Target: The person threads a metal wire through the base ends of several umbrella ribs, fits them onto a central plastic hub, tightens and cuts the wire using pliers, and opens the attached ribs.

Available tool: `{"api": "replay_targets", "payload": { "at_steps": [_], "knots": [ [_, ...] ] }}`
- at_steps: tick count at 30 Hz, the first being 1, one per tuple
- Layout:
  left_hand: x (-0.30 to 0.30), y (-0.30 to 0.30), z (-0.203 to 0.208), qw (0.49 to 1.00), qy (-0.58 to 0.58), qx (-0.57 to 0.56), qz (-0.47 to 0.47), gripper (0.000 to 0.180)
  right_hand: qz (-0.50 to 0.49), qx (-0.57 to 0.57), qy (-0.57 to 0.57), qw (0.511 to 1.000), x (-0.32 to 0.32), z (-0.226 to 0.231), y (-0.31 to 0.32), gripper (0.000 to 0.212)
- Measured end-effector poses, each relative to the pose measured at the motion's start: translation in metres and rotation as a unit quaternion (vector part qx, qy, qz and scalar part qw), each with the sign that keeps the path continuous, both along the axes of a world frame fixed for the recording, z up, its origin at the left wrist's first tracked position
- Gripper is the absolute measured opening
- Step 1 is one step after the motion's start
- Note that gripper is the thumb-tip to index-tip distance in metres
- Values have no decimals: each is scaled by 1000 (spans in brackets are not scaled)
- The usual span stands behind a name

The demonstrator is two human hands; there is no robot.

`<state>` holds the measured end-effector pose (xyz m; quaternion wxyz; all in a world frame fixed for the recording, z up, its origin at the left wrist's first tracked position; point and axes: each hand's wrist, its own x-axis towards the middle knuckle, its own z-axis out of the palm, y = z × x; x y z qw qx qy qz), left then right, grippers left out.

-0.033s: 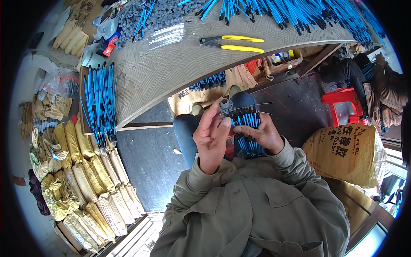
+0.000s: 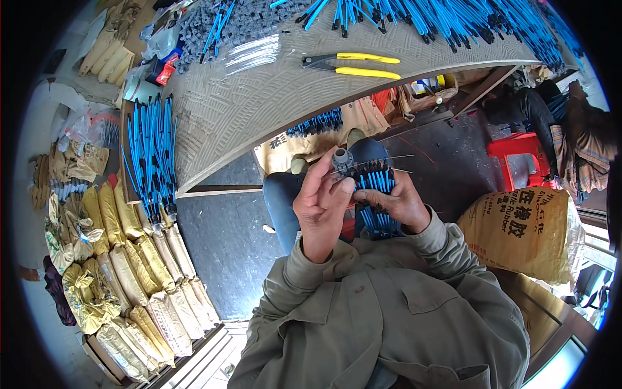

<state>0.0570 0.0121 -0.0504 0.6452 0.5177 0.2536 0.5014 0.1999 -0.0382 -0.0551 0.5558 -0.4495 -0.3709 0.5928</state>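
Note:
My left hand (image 2: 317, 211) pinches a small grey fitting (image 2: 341, 159) with a round hole, between thumb and fingers. It sits at the left end of a row of blue sticks (image 2: 376, 181) with black ends, held side by side above my lap. My right hand (image 2: 407, 206) grips this bundle from the right, thumb laid across the front. Two thin metal wires (image 2: 400, 157) run along the black ends and stick out past the right side. Whether the fitting is threaded on the wires is hidden by my fingers.
Ahead, a patterned table (image 2: 253, 97) carries yellow-handled pliers (image 2: 353, 66), loose wires (image 2: 253, 55), grey fittings (image 2: 220, 29) and blue sticks. Filled sacks (image 2: 139, 266) are stacked at left. A big yellow sack (image 2: 518, 233) and a red stool (image 2: 518, 159) stand right, near another person (image 2: 580, 136).

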Motion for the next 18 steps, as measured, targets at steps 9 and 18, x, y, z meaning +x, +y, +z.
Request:
{"api": "replay_targets", "payload": {
  "at_steps": [9, 18],
  "knots": [
    [0, 0, -4, 998, -11, -39, 58, 39, 12, 31, -45, 998, -5, 2, -1, 30],
    [-1, 0, -3, 994, -42, -69, 73, 36, 48, 51, -27, 997, -1, -5, 5, 27]
  ]
}}
